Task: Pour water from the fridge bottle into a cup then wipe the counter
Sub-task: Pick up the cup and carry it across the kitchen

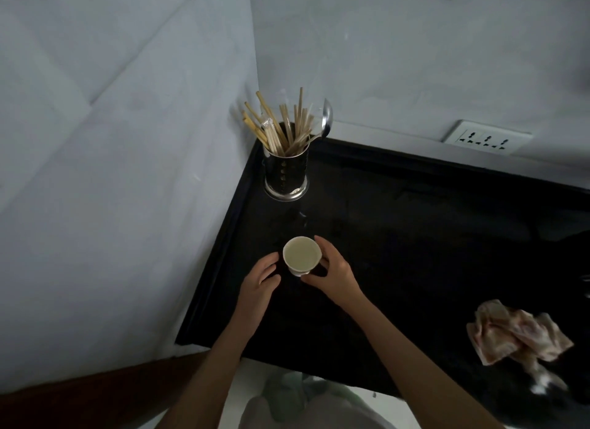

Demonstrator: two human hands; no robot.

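Two hands bracket cup (301, 255) on counter (415, 237): left hand (257, 285) fingers spread, right hand (332, 273) curled against wall. Cup appears filled; wiping step next. Cloth (517, 331) at 4 o'clock, ungrasped.

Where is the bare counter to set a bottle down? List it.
Free: the counter between cup and cloth, back toward the socket. Crowded: the corner by the utensil holder and around both hands.

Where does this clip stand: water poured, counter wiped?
No bottle is in view, and whether the cup holds water is unclear. The right hand grips it; the left hand hovers beside it. Wiping seems left: the cloth lies untouched on the counter.
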